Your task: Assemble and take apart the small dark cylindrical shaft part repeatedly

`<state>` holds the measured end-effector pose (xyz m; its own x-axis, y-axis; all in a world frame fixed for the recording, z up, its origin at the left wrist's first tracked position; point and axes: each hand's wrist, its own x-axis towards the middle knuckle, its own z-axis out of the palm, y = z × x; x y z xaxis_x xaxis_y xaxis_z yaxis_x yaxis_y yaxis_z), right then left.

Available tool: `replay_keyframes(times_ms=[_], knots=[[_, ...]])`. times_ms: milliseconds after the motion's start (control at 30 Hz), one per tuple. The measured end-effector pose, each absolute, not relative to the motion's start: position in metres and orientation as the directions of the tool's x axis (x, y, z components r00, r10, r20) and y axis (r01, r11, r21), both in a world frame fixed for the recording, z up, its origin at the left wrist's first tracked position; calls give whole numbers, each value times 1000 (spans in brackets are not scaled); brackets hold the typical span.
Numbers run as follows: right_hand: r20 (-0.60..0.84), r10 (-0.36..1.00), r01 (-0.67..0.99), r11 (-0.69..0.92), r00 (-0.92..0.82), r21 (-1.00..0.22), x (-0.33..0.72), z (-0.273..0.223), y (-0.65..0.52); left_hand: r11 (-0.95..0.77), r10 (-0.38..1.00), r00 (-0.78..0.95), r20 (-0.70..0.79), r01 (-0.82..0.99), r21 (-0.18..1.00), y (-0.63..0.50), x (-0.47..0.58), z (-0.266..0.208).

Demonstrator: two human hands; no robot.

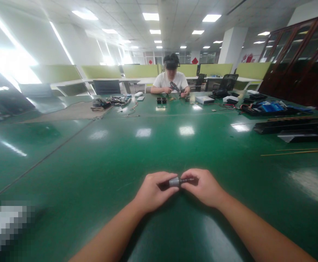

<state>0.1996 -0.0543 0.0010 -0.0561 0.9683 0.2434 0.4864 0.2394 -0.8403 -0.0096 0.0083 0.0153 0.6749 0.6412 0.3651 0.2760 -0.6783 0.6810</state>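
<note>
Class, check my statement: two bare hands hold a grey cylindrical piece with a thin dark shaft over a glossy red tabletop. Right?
Wrong colour: the head view shows a glossy green tabletop. The left hand and right hand do hold the grey cylindrical piece.

Two foreground hands (152,191), one grey cylinder (174,182), one dark shaft (185,180), one co-worker (163,80)

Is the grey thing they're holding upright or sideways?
Sideways: the grey thing in the left hand points its dark shaft toward the right hand.
</note>
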Motion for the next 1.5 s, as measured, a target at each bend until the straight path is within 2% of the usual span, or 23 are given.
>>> replay_keyframes(times_ms=[267,867,1500], knots=[[234,970,500,237,-70,-833,201,6,-56,-688,626,678,385,249,681,7,-10,16],[250,967,501,240,-50,-831,206,6,-54,-696,658,636,404,308,649,7,-11,14],[252,967,521,235,-40,-821,211,7,-55,-669,687,590,425,287,685,11,-13,11]])
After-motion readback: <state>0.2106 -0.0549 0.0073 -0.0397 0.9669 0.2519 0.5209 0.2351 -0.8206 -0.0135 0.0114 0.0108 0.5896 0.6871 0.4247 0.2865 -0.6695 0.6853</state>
